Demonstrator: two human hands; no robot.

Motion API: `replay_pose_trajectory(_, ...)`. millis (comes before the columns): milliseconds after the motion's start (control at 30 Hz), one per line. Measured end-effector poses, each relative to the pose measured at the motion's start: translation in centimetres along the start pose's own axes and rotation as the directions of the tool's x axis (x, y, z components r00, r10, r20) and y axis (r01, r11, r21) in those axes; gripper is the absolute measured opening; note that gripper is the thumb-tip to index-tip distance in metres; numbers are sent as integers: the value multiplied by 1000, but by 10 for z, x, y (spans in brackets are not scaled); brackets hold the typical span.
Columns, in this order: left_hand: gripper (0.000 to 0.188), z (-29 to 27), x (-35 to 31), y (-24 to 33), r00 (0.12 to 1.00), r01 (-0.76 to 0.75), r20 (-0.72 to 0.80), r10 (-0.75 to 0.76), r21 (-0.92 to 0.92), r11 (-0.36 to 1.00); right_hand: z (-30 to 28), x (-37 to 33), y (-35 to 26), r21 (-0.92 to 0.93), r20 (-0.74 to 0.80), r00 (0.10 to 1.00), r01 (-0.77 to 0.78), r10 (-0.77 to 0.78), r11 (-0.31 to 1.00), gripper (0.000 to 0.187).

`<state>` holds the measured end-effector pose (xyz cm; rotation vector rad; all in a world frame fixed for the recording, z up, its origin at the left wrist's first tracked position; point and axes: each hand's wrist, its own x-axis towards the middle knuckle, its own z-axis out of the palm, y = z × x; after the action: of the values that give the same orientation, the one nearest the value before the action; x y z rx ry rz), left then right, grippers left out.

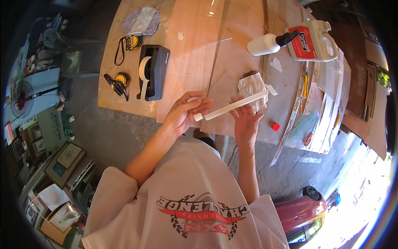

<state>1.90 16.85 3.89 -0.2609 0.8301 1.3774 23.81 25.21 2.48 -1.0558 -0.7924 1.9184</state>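
Over the near edge of the worktop point(190, 41), we are holding up a white strip point(224, 110). Our right hand point(246, 128) is holding it across the fingers, with the thumb sticking out wide. Our left hand point(177, 115) is sitting near the strip's other end, thumb and fingers close together. A small white bit point(198, 117) is showing right by them, but we cannot tell if we are pinching it. We are guessing that we are partway through: the strip is already up in the air, but the bit is looking apart from it. We are not able to tell how much is left.

On the worktop, we are seeing a tape holder point(159, 76), a white bottle point(261, 45), a big jug point(309, 45) and a red cap point(275, 126). A rag point(251, 87) is lying behind the strip. Around us, a fan point(25, 98) is standing at the left on the grey floor point(93, 101), and a red car point(296, 211) is standing at the lower right.
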Motion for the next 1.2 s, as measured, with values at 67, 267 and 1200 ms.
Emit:
replay_pose_trajectory(67, 28, 2, 1, 2, 999, -34, 9, 34, 32, 999, -37, 11, -2, -407, -149, 988, -95, 37, 908, 47)
replay_pose_trajectory(267, 33, 1, 0, 7, 996, -86, 12, 86, 66, 994, -55, 114, 36, -925, 363, 899, 380, -245, 22, 60)
replay_pose_trajectory(1200, 27, 47, -65, 90, 889, -419, 354, 290, 372, 828, -69, 32, -69, -300, 380, 914, 264, -139, 917, 7)
